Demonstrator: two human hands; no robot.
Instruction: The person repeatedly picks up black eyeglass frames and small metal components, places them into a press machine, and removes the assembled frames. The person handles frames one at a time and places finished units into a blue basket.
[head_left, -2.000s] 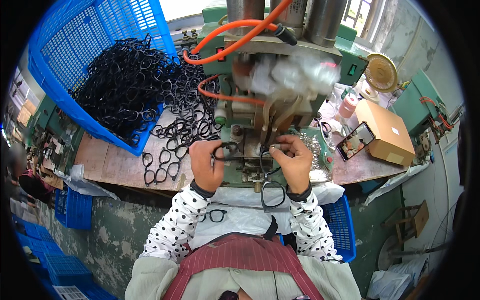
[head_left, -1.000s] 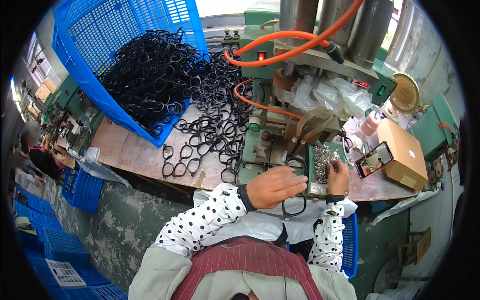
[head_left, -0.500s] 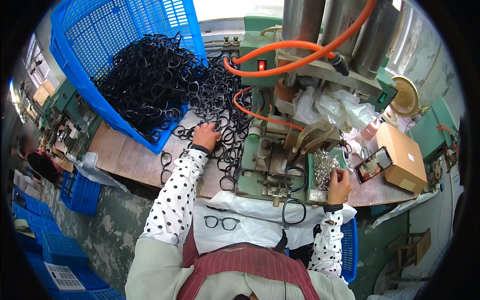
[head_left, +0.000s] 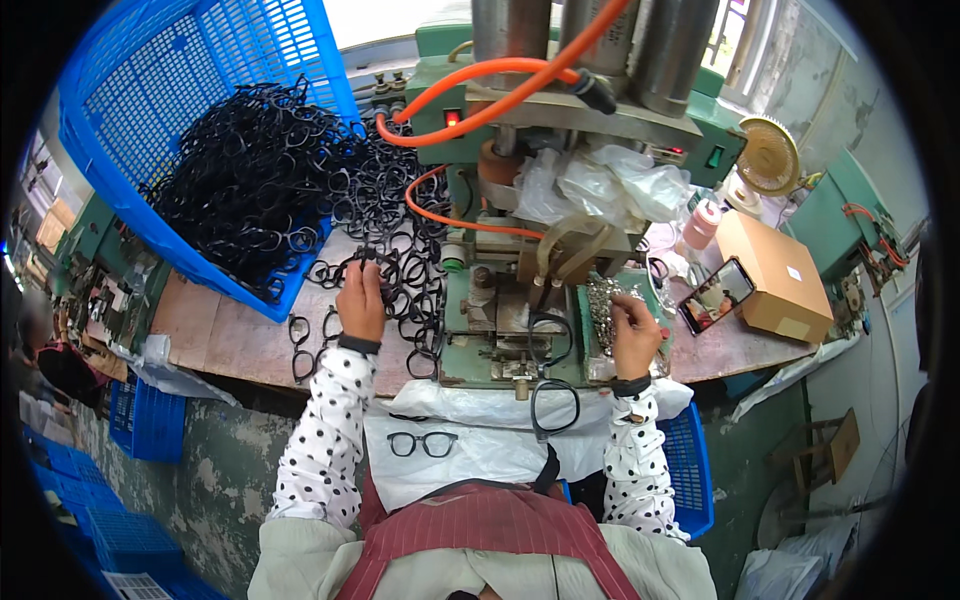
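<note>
My left hand (head_left: 362, 308) is at the near edge of a heap of black eyeglass frames (head_left: 400, 250), its fingers closed on one frame whose outline mixes with those behind it. My right hand (head_left: 635, 338) pinches its fingers together over a green tray of small metal pieces (head_left: 601, 310); anything between the fingertips is too small to make out. Between the hands, a black eyeglass frame (head_left: 554, 405) hangs upright at the front of a green press machine (head_left: 470, 352). Another dark frame (head_left: 422, 444) lies on the white cloth at my lap.
A tilted blue basket (head_left: 85, 150) spills frames onto the table at the left. Orange hoses (head_left: 470, 70) loop over the press. On the right stand a phone (head_left: 716, 296), a cardboard box (head_left: 775, 277), a pink-capped bottle (head_left: 702, 224) and a fan (head_left: 768, 155). Another blue basket (head_left: 687, 470) is below.
The view has shifted, so the scene sits further left. My left hand has gone from spread over the heap to fingers drawn together on a frame. My right hand stays at the tray.
</note>
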